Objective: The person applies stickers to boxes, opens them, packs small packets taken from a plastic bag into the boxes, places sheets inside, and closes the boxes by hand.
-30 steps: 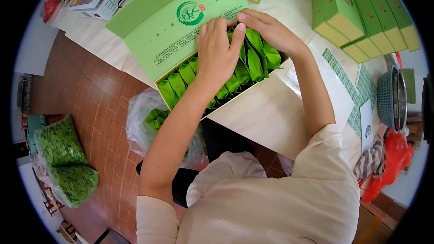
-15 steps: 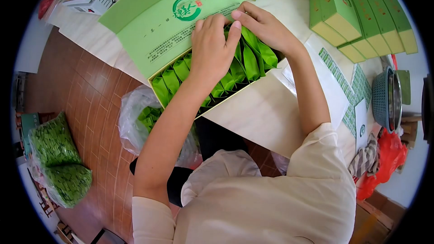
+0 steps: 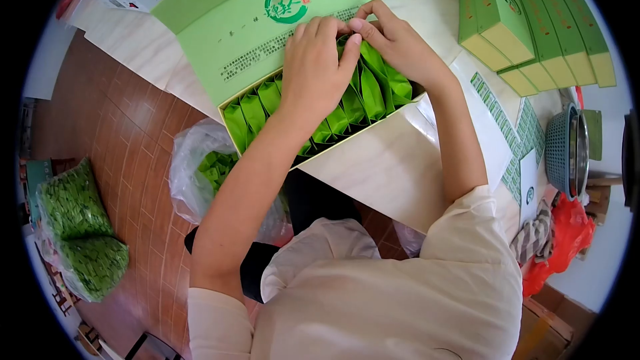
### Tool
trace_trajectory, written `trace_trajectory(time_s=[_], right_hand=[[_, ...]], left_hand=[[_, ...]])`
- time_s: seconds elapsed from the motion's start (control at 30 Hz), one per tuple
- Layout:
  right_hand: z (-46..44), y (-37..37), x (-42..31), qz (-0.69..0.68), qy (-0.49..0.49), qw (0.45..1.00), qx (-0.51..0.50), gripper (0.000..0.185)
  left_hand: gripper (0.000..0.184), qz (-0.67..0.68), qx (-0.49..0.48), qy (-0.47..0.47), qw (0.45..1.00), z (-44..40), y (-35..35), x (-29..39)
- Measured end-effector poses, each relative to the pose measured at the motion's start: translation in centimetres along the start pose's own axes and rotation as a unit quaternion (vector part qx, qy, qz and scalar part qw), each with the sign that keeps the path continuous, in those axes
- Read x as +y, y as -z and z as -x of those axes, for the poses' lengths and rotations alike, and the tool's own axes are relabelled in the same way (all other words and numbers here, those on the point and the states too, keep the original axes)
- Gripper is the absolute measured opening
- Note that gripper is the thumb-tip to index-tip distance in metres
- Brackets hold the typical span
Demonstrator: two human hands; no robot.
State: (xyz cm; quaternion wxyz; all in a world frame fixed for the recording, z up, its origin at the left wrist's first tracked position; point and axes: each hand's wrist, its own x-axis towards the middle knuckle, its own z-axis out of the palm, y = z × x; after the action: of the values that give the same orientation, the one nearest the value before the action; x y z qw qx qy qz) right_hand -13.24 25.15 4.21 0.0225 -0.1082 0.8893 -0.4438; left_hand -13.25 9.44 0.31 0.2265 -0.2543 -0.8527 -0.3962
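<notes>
An open light-green gift box (image 3: 257, 87) lies on the table, its lid folded back and printed with a green round logo. Rows of shiny bright-green packets (image 3: 370, 90) stand on edge inside it. My left hand (image 3: 319, 70) reaches over the middle of the row, fingers bent at the far side and thumb toward the right, closed about the top of a packet. My right hand (image 3: 397, 40) comes in from the right with fingers curled and thumb meeting the left fingers at the packet tops. What lies between the fingertips is mostly hidden.
Closed green boxes (image 3: 557, 27) stand at the back right. Sheets of small green labels (image 3: 497, 110) and a blue basket (image 3: 561, 150) are nearby. Below the table edge hangs a clear bag (image 3: 190, 173) of green packets; more filled bags (image 3: 87, 227) sit on the floor.
Both hands stay at the packet tops with almost the same grip. The view has shifted slightly, and the box lid sits a little differently in it.
</notes>
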Motion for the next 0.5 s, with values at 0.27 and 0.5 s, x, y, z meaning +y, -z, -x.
trace_trajectory(time_s=[0.27, 0.5], right_hand=[[2.7, -0.2, -2.7, 0.178, -0.005, 0.984, 0.028, 0.023], [4.1, -2.0, -2.6, 0.287, 0.043, 0.952, 0.097, 0.018]], left_hand=[[0.018, 0.001, 0.012, 0.002, 1.000, 0.0, -0.1, -0.1], [0.018, 0.037, -0.028, 0.020, 0.999, -0.2, 0.9, 0.0]])
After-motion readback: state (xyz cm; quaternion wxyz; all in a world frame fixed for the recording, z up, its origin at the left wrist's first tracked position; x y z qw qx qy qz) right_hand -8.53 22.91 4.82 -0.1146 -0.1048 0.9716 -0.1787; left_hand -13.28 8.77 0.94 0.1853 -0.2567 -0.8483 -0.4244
